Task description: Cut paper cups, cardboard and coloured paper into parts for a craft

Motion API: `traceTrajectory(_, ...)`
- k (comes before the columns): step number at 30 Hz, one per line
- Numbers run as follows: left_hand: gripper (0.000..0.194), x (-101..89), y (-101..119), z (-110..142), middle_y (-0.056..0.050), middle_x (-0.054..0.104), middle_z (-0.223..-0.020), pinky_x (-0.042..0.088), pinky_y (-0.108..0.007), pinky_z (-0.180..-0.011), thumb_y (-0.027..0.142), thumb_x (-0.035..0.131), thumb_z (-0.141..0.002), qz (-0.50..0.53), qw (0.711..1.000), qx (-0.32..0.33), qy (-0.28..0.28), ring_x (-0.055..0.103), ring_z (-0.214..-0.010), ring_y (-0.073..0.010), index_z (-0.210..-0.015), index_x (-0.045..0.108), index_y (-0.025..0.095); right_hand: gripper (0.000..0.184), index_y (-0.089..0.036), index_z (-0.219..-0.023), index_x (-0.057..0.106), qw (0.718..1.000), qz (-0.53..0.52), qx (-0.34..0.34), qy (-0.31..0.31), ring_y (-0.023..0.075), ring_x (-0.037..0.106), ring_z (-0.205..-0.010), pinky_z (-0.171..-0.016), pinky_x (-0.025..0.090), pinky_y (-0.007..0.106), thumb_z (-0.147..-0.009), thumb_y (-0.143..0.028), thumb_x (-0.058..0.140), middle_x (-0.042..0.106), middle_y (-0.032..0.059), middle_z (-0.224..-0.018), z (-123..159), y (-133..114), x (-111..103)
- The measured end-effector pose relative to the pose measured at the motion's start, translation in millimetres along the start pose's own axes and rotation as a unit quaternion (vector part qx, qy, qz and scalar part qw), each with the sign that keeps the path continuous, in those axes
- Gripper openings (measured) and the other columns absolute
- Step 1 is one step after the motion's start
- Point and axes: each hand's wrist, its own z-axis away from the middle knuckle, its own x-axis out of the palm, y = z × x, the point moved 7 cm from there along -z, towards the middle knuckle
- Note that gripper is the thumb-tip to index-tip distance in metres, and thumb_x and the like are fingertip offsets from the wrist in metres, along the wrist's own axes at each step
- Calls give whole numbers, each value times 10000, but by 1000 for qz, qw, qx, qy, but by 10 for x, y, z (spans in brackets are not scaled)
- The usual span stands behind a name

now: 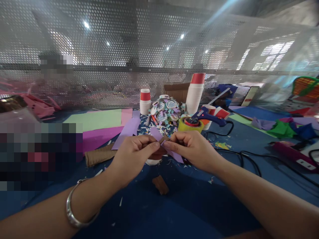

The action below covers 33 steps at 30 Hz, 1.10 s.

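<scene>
Between my hands is a narrow purple paper strip [175, 155], slanting across a small brown piece that my fingers partly hide. My left hand [136, 152] pinches at the strip and brown piece with thumb and forefinger. From the other side, my right hand [195, 149] has thumb and fingers closed on the strip. Beneath the fingertips shows the white edge of a round object [153, 162], mostly covered. Nearer to me a torn scrap of brown cardboard [160, 185] lies on the blue table [189, 205].
A blue glue gun [208, 116] rests on a yellow tape roll [190, 127], its black cable [243, 154] trailing right. Behind are stacked paper cups [195, 96] and a heap of paper cutouts [165, 109]. Corrugated cardboard [99, 156] and coloured sheets [97, 119] lie left.
</scene>
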Motion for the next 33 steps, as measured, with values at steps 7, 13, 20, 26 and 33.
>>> traceTrajectory(7,158,-21,102,15,-25,721,-739,559,-297,-738,310,636,-800,-101,994,40,11,684,-753,-188,-742,715,187,254,-184,-723,546,1000,-5,11,8,82,466,-485,-446,338,210,-831,-387,653,550,-36,-574,28,-19,-16)
traceTrajectory(13,200,-10,176,28,-20,705,-692,511,-258,-641,301,591,-829,-199,977,80,11,649,-683,-171,-724,722,192,210,-181,-765,578,1000,-18,-1,2,88,488,-515,-471,369,219,-838,-364,648,593,-19,-633,24,-59,-5)
traceTrajectory(20,194,22,180,35,-19,672,-682,466,-253,-599,313,590,-822,-212,974,80,-3,605,-655,-161,-735,692,173,212,-179,-737,570,1000,-27,-5,-3,90,492,-506,-465,363,216,-838,-346,654,589,-25,-598,22,-92,0)
traceTrajectory(26,180,3,131,35,-23,676,-697,471,-272,-616,296,582,-822,-214,974,75,-1,609,-667,-169,-746,692,176,219,-185,-730,564,1000,-20,-1,-5,89,487,-509,-468,362,219,-833,-356,656,581,-26,-609,35,-83,4)
traceTrajectory(33,141,-31,113,2,-13,675,-670,531,-271,-664,294,631,-779,-157,987,37,16,651,-675,-163,-723,681,174,146,-180,-766,590,1000,9,-16,-3,98,490,-583,-524,383,238,-855,-294,609,589,-11,-675,25,-105,-2)
